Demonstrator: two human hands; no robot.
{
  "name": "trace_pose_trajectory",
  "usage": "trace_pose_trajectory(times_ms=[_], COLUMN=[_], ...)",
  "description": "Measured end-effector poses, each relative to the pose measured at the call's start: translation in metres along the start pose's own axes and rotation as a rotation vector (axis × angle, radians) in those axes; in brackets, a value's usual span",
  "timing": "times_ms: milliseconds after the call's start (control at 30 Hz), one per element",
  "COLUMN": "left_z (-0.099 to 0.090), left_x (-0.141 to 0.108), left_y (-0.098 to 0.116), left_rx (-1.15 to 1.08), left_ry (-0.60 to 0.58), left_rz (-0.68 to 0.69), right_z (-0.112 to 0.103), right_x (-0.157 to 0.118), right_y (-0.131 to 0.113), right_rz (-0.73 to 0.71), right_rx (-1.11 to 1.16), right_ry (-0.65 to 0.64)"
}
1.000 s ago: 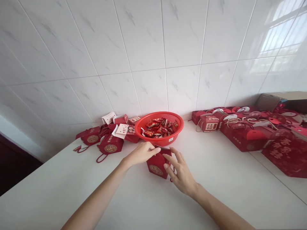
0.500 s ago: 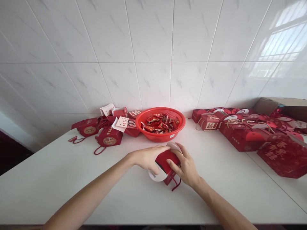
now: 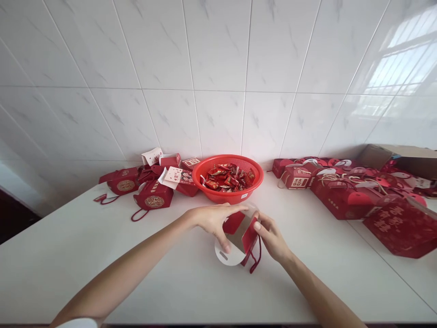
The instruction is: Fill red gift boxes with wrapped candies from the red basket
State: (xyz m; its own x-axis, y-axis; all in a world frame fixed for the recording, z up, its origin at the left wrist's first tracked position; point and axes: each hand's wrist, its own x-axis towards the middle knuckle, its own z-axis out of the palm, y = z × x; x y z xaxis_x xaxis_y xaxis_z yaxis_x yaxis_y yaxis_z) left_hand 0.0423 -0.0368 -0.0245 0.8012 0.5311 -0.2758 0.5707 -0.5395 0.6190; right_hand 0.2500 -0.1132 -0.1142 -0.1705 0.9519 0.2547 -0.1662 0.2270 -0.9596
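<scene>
A small red gift box point(image 3: 251, 234) stands on the white table between my hands, its top open and its grey inside showing. One rounded white flap with a slot leans out toward me, and a dark red cord hangs at its right side. My left hand point(image 3: 215, 223) reaches round the box's left side, thumb on the near flap and fingers at the far flap. My right hand point(image 3: 269, 232) pinches the red right flap. Just behind is a red basket point(image 3: 228, 197) holding wrapped candies point(image 3: 227, 176).
Several red boxes point(image 3: 153, 195) with cords lie at the left by the tiled wall. Many more red boxes point(image 3: 341, 196) crowd the right side, with a large red one point(image 3: 399, 225) nearest and a brown carton point(image 3: 375, 156) behind. The white table's front edge point(image 3: 205, 324) is at the bottom.
The right red flap has been lifted outward by my right hand, so the box's inside now shows. My left thumb has moved slightly down. The view has shifted a little.
</scene>
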Motion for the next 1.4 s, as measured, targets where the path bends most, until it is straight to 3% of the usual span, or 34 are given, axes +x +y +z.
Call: trace_pose_trajectory(times_ms=[200, 400, 600, 767, 900, 1000, 1067, 1167, 1300, 1400], left_z=[-0.001, -0.002, -0.003, 0.011, 0.022, 0.019, 0.013, 0.004, 0.005, 0.012], left_x=[-0.002, -0.018, -0.036, -0.038, -0.029, -0.025, -0.026, -0.030, -0.028, -0.017], left_y=[0.014, 0.018, -0.016, -0.053, -0.068, -0.068, -0.065, -0.056, -0.052, -0.062], left_rx=[0.139, 0.078, -0.348, -0.635, -0.651, -0.508, -0.390, -0.371, -0.638, -0.772], left_ry=[-0.099, 0.026, 0.071, 0.127, 0.240, 0.413, 0.459, 0.294, -0.050, -0.054], left_rz=[-0.101, -0.119, -0.130, -0.107, -0.055, -0.053, -0.093, -0.126, 0.072, 0.103], right_z=[-0.001, -0.009, -0.017, -0.012, -0.006, -0.004, -0.004, -0.003, -0.002, -0.003], right_x=[0.002, 0.003, 0.004, 0.005, 0.003, 0.001, 0.001, 0.001, 0.001, 0.001], right_y=[-0.007, -0.017, -0.012, 0.000, 0.006, 0.009, 0.012, 0.018, 0.022, 0.023], right_rz=[0.059, 0.077, 0.169, 0.242, 0.214, 0.160, 0.133, 0.101, 0.071, 0.067], right_rx=[0.073, 0.028, -0.070, -0.145, -0.185, -0.272, -0.345, -0.395, -0.399, -0.422], right_ry=[0.009, -0.177, -0.340, -0.341, -0.298, -0.235, -0.188, -0.163, -0.148, -0.109])
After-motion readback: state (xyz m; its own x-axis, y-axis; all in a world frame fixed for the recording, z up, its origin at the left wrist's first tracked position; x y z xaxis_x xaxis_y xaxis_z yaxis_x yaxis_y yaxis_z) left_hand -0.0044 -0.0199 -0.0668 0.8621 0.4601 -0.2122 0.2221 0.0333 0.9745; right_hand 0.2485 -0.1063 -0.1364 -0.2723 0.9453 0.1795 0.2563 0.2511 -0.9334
